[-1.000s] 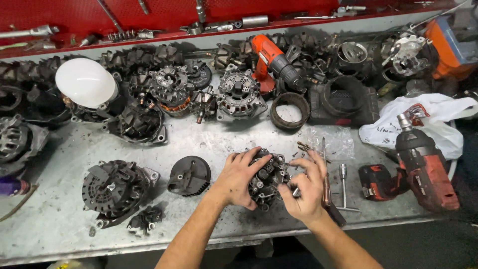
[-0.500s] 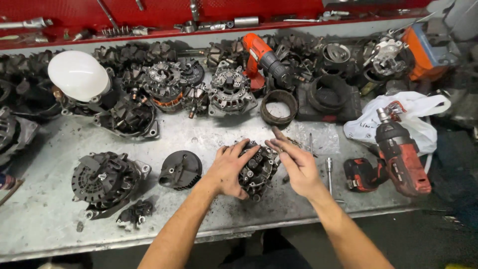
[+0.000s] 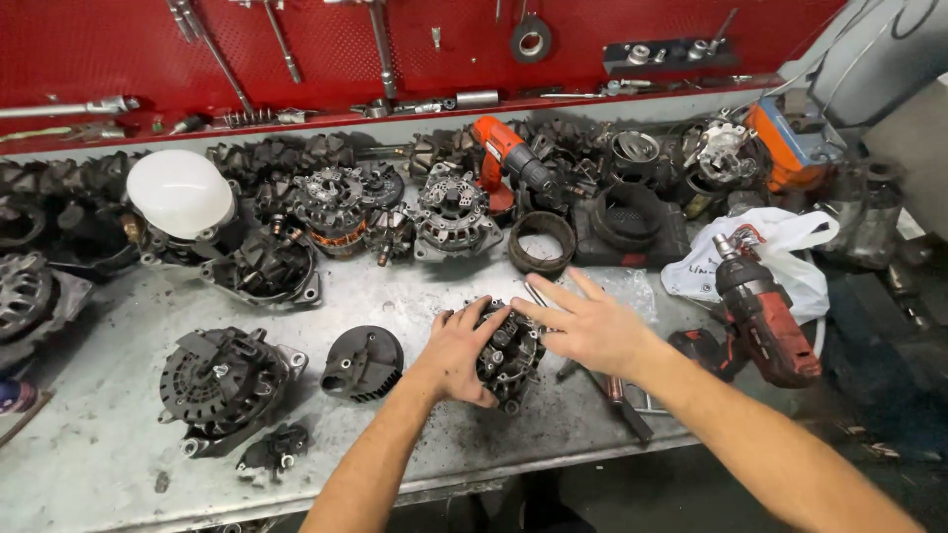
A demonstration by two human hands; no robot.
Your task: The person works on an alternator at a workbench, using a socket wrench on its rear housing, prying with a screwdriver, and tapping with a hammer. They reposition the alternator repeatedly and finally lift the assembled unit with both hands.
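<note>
Since half a second ago the right hand [image 3: 592, 331] is being lifted off the alternator part [image 3: 509, 353] and spread open, fingers extended flat above it, nothing held. That part is being gripped at its left side by the left hand [image 3: 456, 352], fingers curled over its top (near the front edge of the metal bench [image 3: 109, 444]). With only one hand gripping, the greasy part is being left liable to slip or tip. Loose hand tools [image 3: 617, 395] are lying just beneath the right wrist and risk being knocked. Further right, a red cordless drill [image 3: 760, 311] is resting; behind, alternator housings [image 3: 449, 212] are crowding the bench.
</note>
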